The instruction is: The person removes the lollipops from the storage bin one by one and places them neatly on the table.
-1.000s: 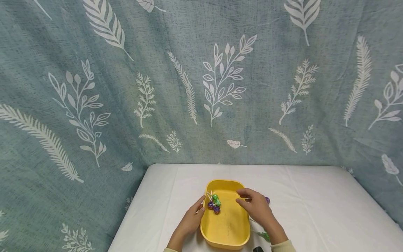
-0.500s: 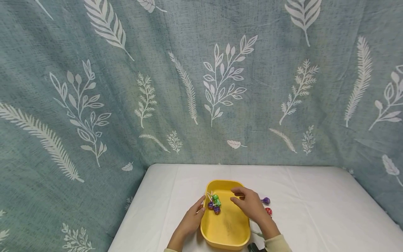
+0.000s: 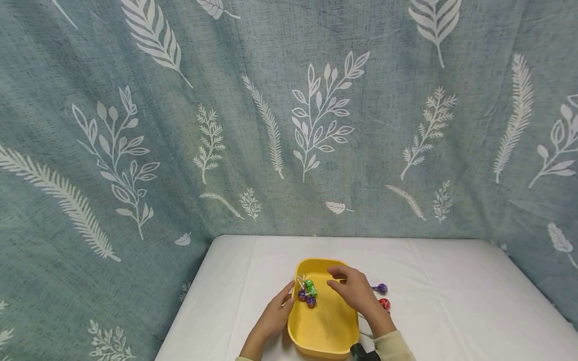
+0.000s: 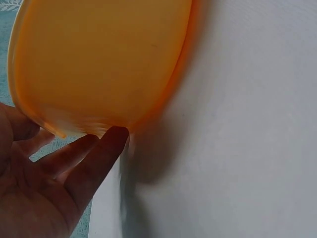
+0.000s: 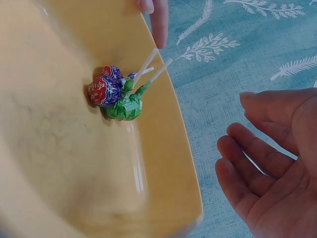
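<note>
A shallow yellow tray [image 3: 322, 346] with rounded corners lies on the white tabletop. My left hand [image 3: 276, 312] holds it at its left side; in the left wrist view the fingertips [image 4: 118, 133] meet the outer wall, with the thumb by the rim. Inside, against the left wall, lie purple lollipops [image 3: 311, 301] and green lollipops [image 5: 126, 106] in a cluster, their white sticks leaning over the edge. Above the tray's right half hovers my right hand [image 3: 354, 291], its fingers [image 5: 252, 153] loosely bent and apart, nothing between them.
Right of the tray, a purple lollipop [image 3: 382, 289] and a red lollipop [image 3: 384, 304] lie on the white cloth [image 3: 456, 291]. A white stick [image 3: 367, 334] shows beside my right forearm. A leaf-patterned teal curtain [image 3: 271, 125] rises behind the table.
My right hand has moved left, farther over the tray, uncovering the purple and red lollipops on the right. My left hand and the lollipops in the tray have stayed put.
</note>
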{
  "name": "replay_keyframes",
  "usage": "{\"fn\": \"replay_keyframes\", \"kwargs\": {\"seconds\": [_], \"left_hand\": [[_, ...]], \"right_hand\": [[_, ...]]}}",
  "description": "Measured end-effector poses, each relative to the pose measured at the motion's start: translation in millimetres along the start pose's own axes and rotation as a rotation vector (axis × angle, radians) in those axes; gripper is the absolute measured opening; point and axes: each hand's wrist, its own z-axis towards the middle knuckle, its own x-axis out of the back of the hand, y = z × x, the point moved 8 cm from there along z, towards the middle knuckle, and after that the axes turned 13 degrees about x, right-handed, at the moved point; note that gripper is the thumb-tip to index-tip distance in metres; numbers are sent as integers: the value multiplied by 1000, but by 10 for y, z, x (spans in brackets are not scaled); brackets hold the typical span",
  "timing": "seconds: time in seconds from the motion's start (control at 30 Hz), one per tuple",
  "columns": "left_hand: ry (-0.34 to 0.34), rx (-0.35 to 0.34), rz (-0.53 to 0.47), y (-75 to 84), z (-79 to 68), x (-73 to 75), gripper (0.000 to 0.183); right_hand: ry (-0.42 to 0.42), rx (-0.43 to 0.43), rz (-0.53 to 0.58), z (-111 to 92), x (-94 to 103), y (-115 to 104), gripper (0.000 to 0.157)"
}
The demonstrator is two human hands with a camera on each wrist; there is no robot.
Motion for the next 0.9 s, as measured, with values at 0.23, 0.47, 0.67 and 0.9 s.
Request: {"fn": "replay_keyframes", "kwargs": {"seconds": [0.23, 0.47, 0.67, 0.9], "left_hand": [[4, -6, 7, -17, 7, 7, 50], [4, -21, 21, -15, 4, 0, 49], [3, -34, 23, 28, -22, 5, 49], [3, -21, 27, 26, -10, 6, 49]], "right_hand": [[-27, -4, -2, 79, -97, 36, 26], [-54, -21, 11, 156, -221, 95, 25], [-68, -5, 13, 184, -319, 146, 24], [-76, 10, -4, 246, -346, 143, 22]]}}
